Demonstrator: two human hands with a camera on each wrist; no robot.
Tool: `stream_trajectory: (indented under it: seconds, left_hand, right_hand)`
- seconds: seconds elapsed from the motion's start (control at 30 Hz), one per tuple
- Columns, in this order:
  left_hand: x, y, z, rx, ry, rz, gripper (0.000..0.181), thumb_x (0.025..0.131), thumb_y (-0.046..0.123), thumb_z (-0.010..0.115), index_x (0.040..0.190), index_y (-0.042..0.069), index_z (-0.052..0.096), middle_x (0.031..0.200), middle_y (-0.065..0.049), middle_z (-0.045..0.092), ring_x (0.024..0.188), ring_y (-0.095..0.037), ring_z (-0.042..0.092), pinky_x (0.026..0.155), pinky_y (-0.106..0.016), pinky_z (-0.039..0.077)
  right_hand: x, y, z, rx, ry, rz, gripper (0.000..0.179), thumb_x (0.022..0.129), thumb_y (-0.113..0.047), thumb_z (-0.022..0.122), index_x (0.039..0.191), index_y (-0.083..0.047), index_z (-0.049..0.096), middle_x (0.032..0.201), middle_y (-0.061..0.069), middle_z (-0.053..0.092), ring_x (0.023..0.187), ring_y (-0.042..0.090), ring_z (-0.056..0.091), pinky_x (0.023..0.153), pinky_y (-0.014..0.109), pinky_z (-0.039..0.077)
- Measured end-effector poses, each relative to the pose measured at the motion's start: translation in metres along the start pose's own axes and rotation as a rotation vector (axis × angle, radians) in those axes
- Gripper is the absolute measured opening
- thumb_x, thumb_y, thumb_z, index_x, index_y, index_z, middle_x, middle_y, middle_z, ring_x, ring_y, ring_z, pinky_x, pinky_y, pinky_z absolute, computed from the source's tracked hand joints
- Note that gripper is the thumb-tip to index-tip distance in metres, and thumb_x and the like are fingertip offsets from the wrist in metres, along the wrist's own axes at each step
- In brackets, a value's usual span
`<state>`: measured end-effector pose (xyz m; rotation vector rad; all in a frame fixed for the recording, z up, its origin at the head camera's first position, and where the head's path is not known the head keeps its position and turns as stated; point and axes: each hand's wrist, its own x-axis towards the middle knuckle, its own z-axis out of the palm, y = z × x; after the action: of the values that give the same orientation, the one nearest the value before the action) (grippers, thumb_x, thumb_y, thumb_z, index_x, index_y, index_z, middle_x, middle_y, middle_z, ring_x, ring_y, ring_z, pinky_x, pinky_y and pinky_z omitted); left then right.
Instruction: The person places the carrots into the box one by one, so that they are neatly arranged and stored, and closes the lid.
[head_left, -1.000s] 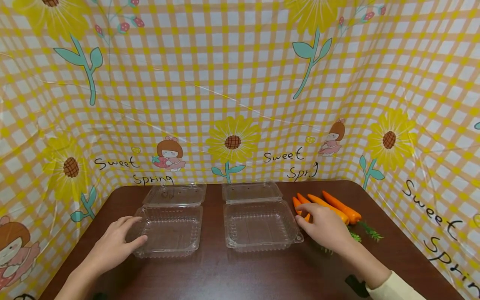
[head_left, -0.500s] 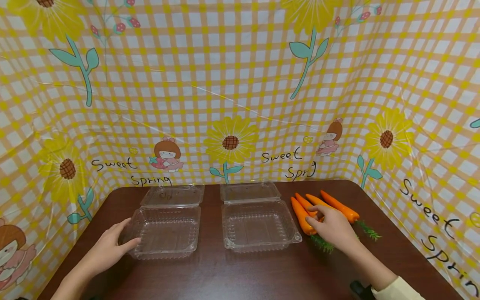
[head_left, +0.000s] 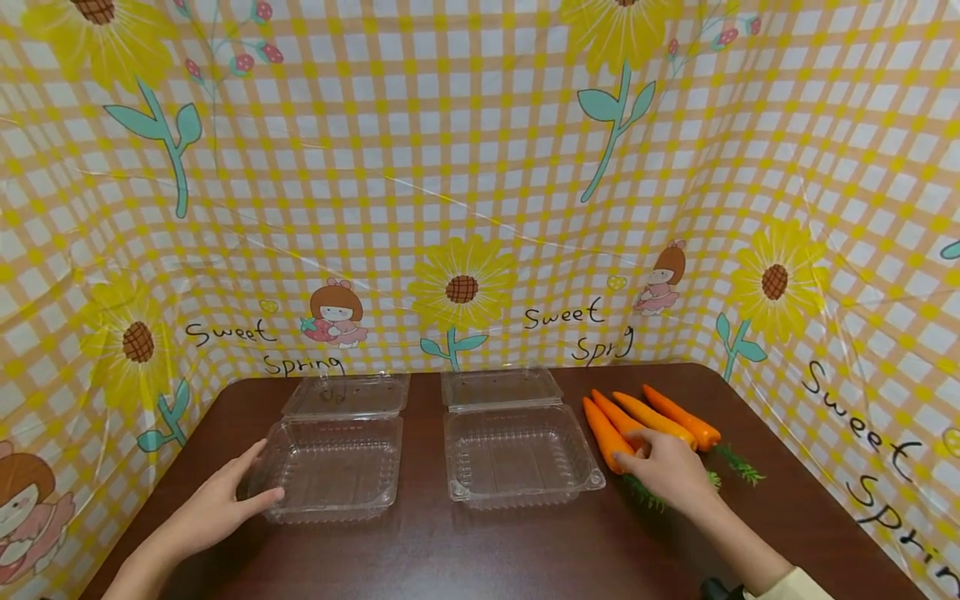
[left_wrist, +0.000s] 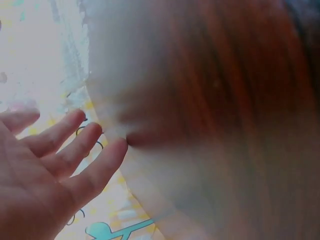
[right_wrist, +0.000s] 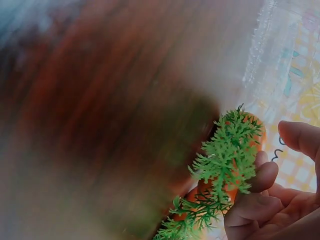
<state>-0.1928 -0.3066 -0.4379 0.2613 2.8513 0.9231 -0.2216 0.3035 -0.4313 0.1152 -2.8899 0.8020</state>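
Right hand (head_left: 670, 471) lowered to carrots (head_left: 652, 418) — cloth (head_left: 480, 192) reads "Sweet Spring".

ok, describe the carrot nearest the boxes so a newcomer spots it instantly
On the dark table, go right past the two open clear boxes to the carrots. Look just beside the right box, for a tip pointing to the far side. It's the leftmost carrot: every other carrot lies to its right.

Left fingers (left_wrist: 100, 171) spread — brown table (left_wrist: 240, 95) alongside.
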Motion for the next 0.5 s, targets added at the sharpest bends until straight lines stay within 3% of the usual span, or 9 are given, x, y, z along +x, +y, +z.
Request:
stream_trajectory:
  seconds: [0.13,0.3,0.5]
  left_hand:
    - [-0.0009,-0.0013,-0.0005,-0.01,-0.009,0.035,0.095,0.097,0.046,0.064,0.161,0.001,0.011,0.151,-0.037,0.037,0.136,-0.06,0.036,0.092,-0.068,0.044]
    - [-0.0017,-0.0023,-0.0024,-0.031,-0.049,0.043,0.1,0.094,0.044,0.068,0.162,0.002,0.008,0.156,-0.037,0.027,0.139,-0.063,0.027,0.094,-0.075,0.038]
    - [-0.0019,-0.0016,-0.0054,-0.053,-0.088,0.043,0.101,0.094,0.041,0.069,0.162,0.003,0.003,0.158,-0.039,0.019,0.138,-0.067,0.022,0.092,-0.077,0.037]
  right_hand:
    - [0.0005,-0.0007,-0.0012,-0.009,-0.007,0.003,0.01,0.089,-0.023,0.069,0.092,-0.013,0.069,0.055,-0.006,0.043,0.048,0.011,0.039,0.048,0.026,0.031]
    - [0.0015,-0.0013,-0.0004,-0.024,-0.035,0.027,0.014,0.087,-0.025,0.071,0.081,-0.014,0.064,0.054,-0.006,0.04,0.047,0.01,0.036,0.047,0.025,0.029]
    - [-0.0002,-0.001,-0.0004,-0.03,-0.081,0.075,0.03,0.087,-0.031,0.074,0.102,-0.004,0.072,0.053,-0.004,0.042,0.047,0.012,0.039,0.049,0.027,0.031]
